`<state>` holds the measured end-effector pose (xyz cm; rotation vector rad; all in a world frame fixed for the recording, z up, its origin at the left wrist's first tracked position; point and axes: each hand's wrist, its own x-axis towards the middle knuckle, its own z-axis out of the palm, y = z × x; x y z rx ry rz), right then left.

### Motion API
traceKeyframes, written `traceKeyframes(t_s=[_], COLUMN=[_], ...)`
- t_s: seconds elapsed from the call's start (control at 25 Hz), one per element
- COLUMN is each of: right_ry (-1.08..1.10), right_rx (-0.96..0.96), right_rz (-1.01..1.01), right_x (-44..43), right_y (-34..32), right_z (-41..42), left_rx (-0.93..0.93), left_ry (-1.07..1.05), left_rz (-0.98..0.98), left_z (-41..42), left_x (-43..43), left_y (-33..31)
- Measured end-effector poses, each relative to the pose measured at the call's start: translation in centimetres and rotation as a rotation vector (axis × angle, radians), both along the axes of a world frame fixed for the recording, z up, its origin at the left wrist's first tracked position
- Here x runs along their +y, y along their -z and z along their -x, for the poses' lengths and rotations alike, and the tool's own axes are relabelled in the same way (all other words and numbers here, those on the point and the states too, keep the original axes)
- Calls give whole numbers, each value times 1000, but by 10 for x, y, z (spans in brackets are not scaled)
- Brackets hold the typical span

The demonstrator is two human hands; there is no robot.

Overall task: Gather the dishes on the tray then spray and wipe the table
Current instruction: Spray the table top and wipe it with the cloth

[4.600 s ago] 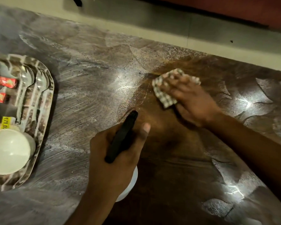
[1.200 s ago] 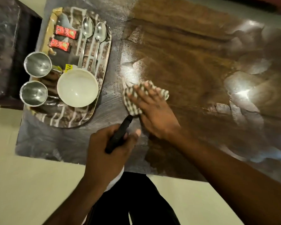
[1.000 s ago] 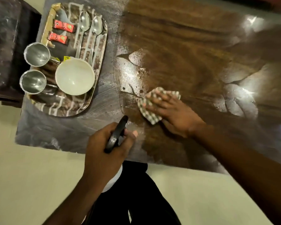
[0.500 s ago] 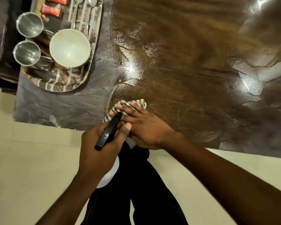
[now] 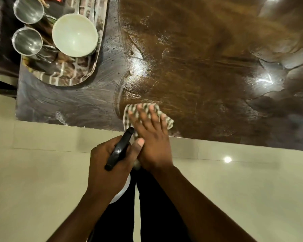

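My right hand point(image 5: 151, 135) presses flat on a checked cloth point(image 5: 165, 117) at the near edge of the dark wooden table point(image 5: 208, 75). My left hand point(image 5: 107, 165) holds a spray bottle by its black trigger head point(image 5: 119, 151), in the air just off the table's edge; the white body shows below the hand. At the top left a patterned tray point(image 5: 66, 77) carries a white bowl point(image 5: 75, 34) and two steel cups point(image 5: 27, 41). The table's left part looks grey and streaky, the middle wet and brown.
Pale floor tiles point(image 5: 234, 189) fill the lower view. My dark trousers point(image 5: 147, 215) show below my arms. A dark piece of furniture point(image 5: 0, 49) stands left of the tray. Light glares off the table at the right.
My right hand has slid the cloth from the table's middle back to the near edge and a little to the right. My view has tilted down. The left hand still holds the bottle.
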<state>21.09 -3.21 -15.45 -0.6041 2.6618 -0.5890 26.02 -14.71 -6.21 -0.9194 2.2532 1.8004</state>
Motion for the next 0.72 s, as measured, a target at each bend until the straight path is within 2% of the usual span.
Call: traceKeyframes(t_s=[0.08, 0.16, 0.28, 0.36, 0.44, 0.48, 0.56, 0.64, 0.72], right_ry=[-236, -164, 421, 810, 1009, 1002, 844, 526, 56], right_rx=[63, 95, 95, 139, 133, 132, 125, 54, -32], right_rz=[-28, -76, -91, -84, -87, -89, -77, -30, 3], right_x=[41, 96, 181, 203, 187, 165, 106, 43, 0], right_y=[4, 4, 4, 6, 9, 10, 7, 0, -6], right_z=[-8, -9, -9, -4, 6, 11, 12, 7, 11], left_rx=[4, -29, -85, -105, -108, -104, -84, -76, -65], left_ry=[54, 136, 127, 104, 101, 105, 102, 76, 47], left_rz=[4, 13, -10, -27, -23, 2, 69, 92, 79], left_z=[-3, -6, -7, -5, -3, -3, -2, -3, -4], left_x=[-3, -11, -22, -25, -28, -29, -30, -31, -34], left_y=[-3, -3, -3, -4, -1, 0, 2, 3, 1])
